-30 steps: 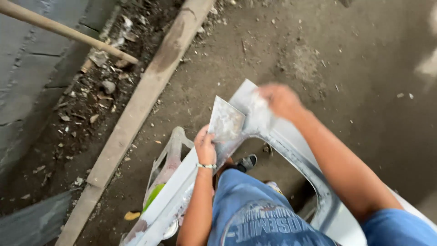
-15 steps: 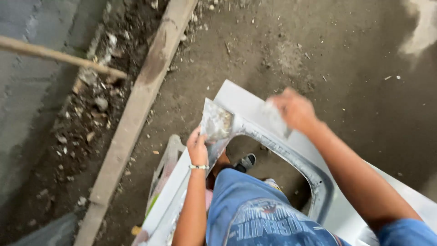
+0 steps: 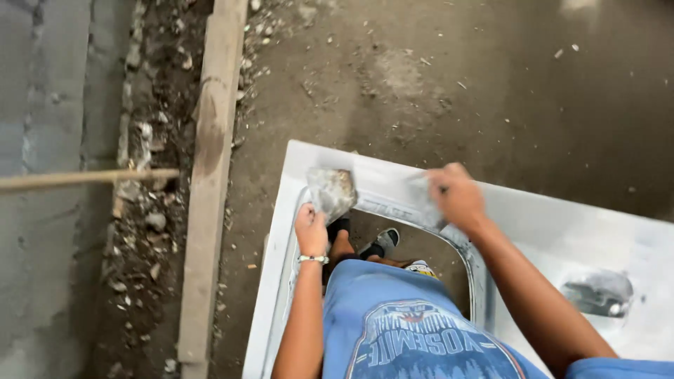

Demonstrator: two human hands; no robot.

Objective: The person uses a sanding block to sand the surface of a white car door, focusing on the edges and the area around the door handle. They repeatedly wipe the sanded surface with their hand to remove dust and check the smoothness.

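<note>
The left hand (image 3: 311, 230) is gripping the handle end of a flat putty blade (image 3: 331, 192), with the grip clenched around it. The blade is smeared with grey filler and is tilting up and away from the hand, over the far left corner of the white panel (image 3: 562, 231). The right hand (image 3: 458, 198) is closing on a smaller grey scraper (image 3: 425, 202); the grip is grasping it, though motion blur is hiding the exact finger positions. This scraper is touching the panel's far edge, just to the right of the large opening (image 3: 414, 245) cut into the panel.

The white panel is lying across the near part of the scene, above the concrete floor (image 3: 435, 84). Its rounded opening is showing the person's feet, one in a dark sandal (image 3: 382, 241), standing on the floor below. A grey patch of filler (image 3: 598, 293) is sitting on the panel at the right, well apart from both hands. A bracelet (image 3: 313, 259) is circling the left wrist.

To the left, a long wooden plank (image 3: 210, 175) is running from near to far beside a strip of rubble (image 3: 147, 182). A thin wooden stick (image 3: 84, 178) is crossing in from the left edge, and its tip is ending near the plank.
</note>
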